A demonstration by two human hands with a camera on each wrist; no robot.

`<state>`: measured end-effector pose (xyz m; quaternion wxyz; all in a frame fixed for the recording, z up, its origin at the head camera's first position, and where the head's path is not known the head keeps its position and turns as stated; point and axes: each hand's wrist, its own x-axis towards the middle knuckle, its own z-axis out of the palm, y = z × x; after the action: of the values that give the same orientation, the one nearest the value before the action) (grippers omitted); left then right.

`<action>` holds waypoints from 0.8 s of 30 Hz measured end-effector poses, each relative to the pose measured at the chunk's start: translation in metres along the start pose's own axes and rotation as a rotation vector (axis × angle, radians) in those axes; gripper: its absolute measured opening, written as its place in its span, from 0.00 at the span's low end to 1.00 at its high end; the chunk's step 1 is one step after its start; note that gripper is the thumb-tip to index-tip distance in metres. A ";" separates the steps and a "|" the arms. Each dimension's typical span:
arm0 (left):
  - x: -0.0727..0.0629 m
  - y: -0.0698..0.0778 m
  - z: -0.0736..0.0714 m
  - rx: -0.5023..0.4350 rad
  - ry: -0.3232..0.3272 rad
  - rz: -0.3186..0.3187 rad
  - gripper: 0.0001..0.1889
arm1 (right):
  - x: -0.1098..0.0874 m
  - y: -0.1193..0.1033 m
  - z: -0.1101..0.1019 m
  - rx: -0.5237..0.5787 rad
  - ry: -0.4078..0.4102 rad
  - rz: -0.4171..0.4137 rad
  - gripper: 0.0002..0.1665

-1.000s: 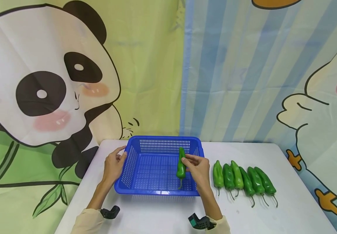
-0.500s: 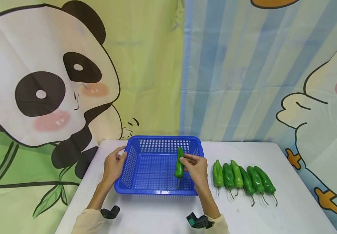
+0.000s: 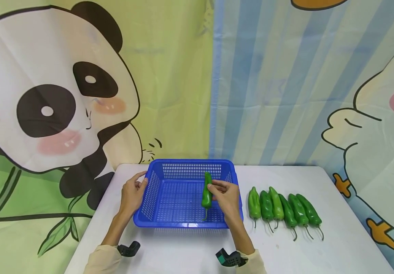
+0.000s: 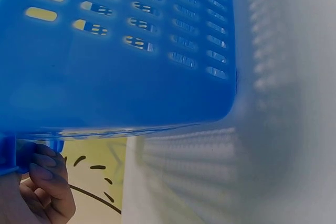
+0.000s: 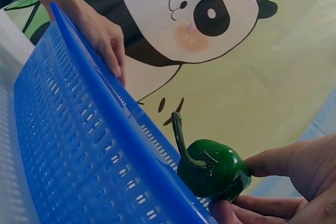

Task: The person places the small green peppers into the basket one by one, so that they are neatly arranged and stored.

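My right hand (image 3: 226,196) pinches a long green pepper (image 3: 206,192) between thumb and fingers, over the right half of a blue plastic basket (image 3: 183,224). The pepper's stem points toward me. Up close in the right wrist view, the stem end of the pepper (image 5: 215,166) overlaps the basket's rim, with the thumb on one side and fingers on the other. My left hand (image 3: 133,194) grips the basket's left rim. In the left wrist view its curled fingers (image 4: 52,182) show under the rim. The basket's floor is bare mesh.
To the right of the basket, several green peppers (image 3: 287,213) lie in a row on the white table (image 3: 286,255), stems toward me. A curtain with a printed panda (image 3: 56,106) and blue stripes hangs behind the table. Each wrist carries a small black camera (image 3: 231,258).
My right hand has moved slightly left with the pepper, further over the basket. The left hand and the basket have stayed in place.
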<state>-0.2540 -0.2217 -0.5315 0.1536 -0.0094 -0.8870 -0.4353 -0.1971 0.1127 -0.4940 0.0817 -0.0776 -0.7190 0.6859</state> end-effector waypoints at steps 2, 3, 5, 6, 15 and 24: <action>0.000 0.000 0.000 -0.001 0.003 -0.001 0.20 | -0.001 0.000 0.001 0.002 0.002 -0.003 0.22; 0.000 0.000 0.000 -0.001 0.005 -0.002 0.20 | -0.001 0.000 0.002 0.002 0.003 -0.002 0.22; 0.000 0.000 0.001 -0.002 0.006 -0.005 0.20 | -0.002 0.000 0.004 0.006 0.003 -0.006 0.22; 0.000 0.000 0.001 -0.005 0.006 -0.007 0.20 | -0.002 0.000 0.005 0.008 0.002 -0.008 0.22; 0.001 0.000 0.002 -0.009 -0.004 -0.010 0.20 | -0.002 -0.001 0.014 0.010 0.011 0.005 0.22; 0.001 -0.001 0.002 -0.005 -0.007 -0.011 0.20 | -0.003 -0.002 0.029 0.011 0.015 0.006 0.21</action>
<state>-0.2557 -0.2215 -0.5331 0.1481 -0.0065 -0.8864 -0.4385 -0.2007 0.0833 -0.4931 0.0855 -0.0843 -0.7144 0.6894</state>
